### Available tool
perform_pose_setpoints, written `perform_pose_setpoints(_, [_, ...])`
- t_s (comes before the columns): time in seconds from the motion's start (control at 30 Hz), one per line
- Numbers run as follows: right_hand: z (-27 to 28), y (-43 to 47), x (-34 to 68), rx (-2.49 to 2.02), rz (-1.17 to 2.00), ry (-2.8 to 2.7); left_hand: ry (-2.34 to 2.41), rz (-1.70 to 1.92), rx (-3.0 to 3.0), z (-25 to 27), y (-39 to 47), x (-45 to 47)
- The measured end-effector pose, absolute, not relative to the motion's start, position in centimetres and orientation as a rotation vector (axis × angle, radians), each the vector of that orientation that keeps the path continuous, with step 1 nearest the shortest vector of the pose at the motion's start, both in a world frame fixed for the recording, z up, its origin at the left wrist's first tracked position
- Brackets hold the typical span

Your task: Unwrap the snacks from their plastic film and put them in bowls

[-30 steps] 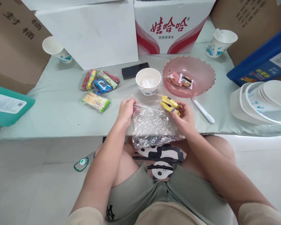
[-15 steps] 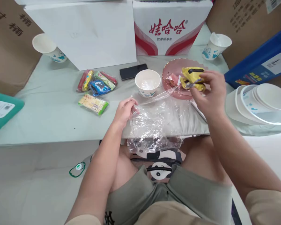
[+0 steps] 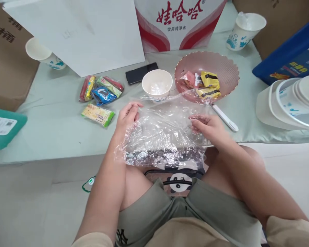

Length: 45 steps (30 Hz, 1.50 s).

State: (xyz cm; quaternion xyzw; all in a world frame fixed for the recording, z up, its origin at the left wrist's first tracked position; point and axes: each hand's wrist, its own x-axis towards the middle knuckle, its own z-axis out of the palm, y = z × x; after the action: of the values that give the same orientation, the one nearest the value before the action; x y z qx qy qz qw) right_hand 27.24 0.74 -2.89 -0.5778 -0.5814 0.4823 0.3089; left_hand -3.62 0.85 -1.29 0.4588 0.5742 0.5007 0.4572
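A crinkled sheet of clear plastic film (image 3: pixel 164 132) stretches between my two hands, over the table's front edge and above my lap. My left hand (image 3: pixel 128 115) is closed on its left side. On the right side, my right hand (image 3: pixel 207 128) pinches the film with thumb and fingers. Just beyond the film stands a white paper bowl (image 3: pixel 157 84), partly overlapped by the film's far edge. To its right, a pink scalloped plate (image 3: pixel 228 80) carries yellow snack packets (image 3: pixel 210 80) and a pink packet (image 3: pixel 189 80).
Several wrapped snacks (image 3: pixel 104 94) and a cracker packet (image 3: pixel 98 115) lie at the left. A black phone (image 3: pixel 141 73) is behind the bowl. A white-handled tool (image 3: pixel 225 118) lies right of the film. White tubs (image 3: pixel 269 106) with paper cups stand far right; boxes (image 3: pixel 180 27) line the back.
My right hand has let go of the yellow packets, which now rest in the pink plate. It has come down and left to grip the plastic film, which is spread wider.
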Motion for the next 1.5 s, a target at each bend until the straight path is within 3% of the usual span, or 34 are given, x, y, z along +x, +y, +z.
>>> perform_pose_setpoints(0.2, [-2.2, 0.9, 27.1, -1.518, 1.001, -1.582, 1.498, 1.358, 0.923, -0.1, 1.3, -3.8])
perform_pose_setpoints(0.43, [-2.4, 1.5, 28.1, -1.475, 0.860, -1.601, 1.435, 0.771, 0.788, 0.4, 0.4, -3.7])
perform_pose_setpoints(1.03, [-3.5, 2.1, 29.4, -1.451, 0.503, -1.944, 1.543, 1.033, 0.939, -1.3, 2.4, -1.3])
perform_pose_setpoints(1.23, [-3.4, 1.9, 29.8, -1.601, 0.398, -1.953, 1.661, 0.967, 0.856, -0.9, 3.0, -0.9])
perform_pose_setpoints(1.5, [-3.3, 1.5, 30.0, -1.291, 0.376, -1.827, 1.527, 0.824, 0.746, 0.0, 2.8, -2.3])
